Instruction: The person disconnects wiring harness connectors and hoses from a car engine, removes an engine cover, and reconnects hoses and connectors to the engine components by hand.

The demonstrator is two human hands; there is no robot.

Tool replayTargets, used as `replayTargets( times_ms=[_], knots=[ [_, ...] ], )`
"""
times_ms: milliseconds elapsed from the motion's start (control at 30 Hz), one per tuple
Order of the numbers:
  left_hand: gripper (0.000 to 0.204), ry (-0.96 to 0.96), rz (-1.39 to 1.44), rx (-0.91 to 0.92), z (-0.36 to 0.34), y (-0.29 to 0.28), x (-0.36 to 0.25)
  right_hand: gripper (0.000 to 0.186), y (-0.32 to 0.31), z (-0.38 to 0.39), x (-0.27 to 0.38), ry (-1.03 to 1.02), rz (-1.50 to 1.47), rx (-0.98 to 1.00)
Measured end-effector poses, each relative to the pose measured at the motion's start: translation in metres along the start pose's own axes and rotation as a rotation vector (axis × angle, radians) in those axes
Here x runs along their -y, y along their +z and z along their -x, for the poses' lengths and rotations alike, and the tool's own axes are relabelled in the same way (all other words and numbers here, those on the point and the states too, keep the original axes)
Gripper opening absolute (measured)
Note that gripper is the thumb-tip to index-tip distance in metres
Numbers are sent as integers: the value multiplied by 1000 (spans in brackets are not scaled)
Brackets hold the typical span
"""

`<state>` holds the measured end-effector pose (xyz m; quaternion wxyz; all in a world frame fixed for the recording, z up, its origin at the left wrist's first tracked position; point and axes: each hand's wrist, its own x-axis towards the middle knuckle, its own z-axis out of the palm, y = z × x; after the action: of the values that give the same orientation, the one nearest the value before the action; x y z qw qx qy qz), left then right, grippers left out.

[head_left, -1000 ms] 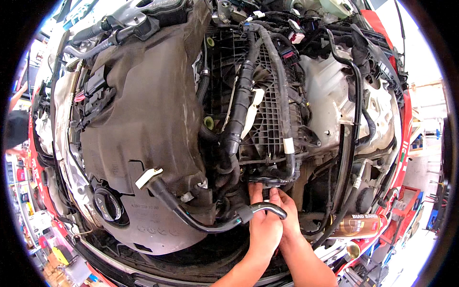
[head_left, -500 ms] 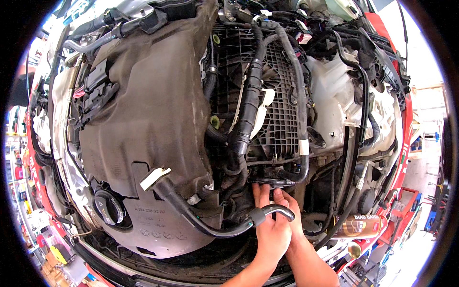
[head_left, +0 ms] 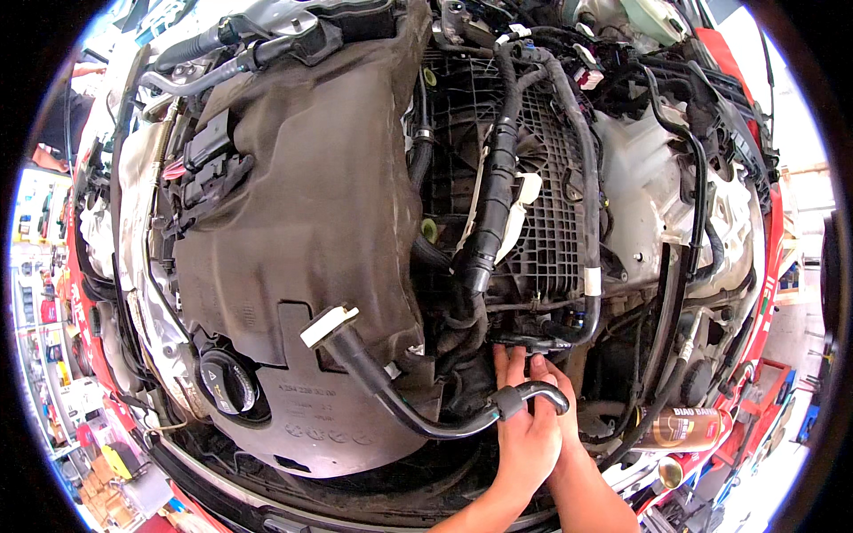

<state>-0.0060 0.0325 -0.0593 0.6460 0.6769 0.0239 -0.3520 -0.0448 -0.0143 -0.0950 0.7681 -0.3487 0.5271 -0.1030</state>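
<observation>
Both my hands are together at the front of the engine bay, below a ribbed black intake manifold point(head_left: 555, 209). My left hand point(head_left: 526, 444) reaches up with its fingertips against the underside of a black hose fitting point(head_left: 531, 341), where they are partly hidden. Close beside it on the right, my right hand point(head_left: 563, 391) has its fingers bent at the same fitting, partly covered by the left. A loose black hose point(head_left: 435, 428) crosses over my hands with its bent end. Its other end, with a white piece, rests on the dark engine cover point(head_left: 293, 204).
A black oil filler cap point(head_left: 227, 382) sits at the front left of the cover. Black pipes point(head_left: 588, 195) run over the manifold. A brown spray can point(head_left: 684, 430) lies at the right front. Part of another person point(head_left: 58, 124) shows at the far left.
The whole scene has shifted slightly to the right in view. My hands stay at the hose fitting, with only a slight change in the right fingers.
</observation>
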Motion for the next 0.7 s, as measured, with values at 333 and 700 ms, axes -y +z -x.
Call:
replayTargets(
  times_ms=[333,700],
  knots=[
    [55,-69,110,-25,2,-2,-4,39,5,1,-1,14,-3,-45],
    [55,30,-79,-8,7,0,10,41,-4,2,2,51,150,-59]
  ],
)
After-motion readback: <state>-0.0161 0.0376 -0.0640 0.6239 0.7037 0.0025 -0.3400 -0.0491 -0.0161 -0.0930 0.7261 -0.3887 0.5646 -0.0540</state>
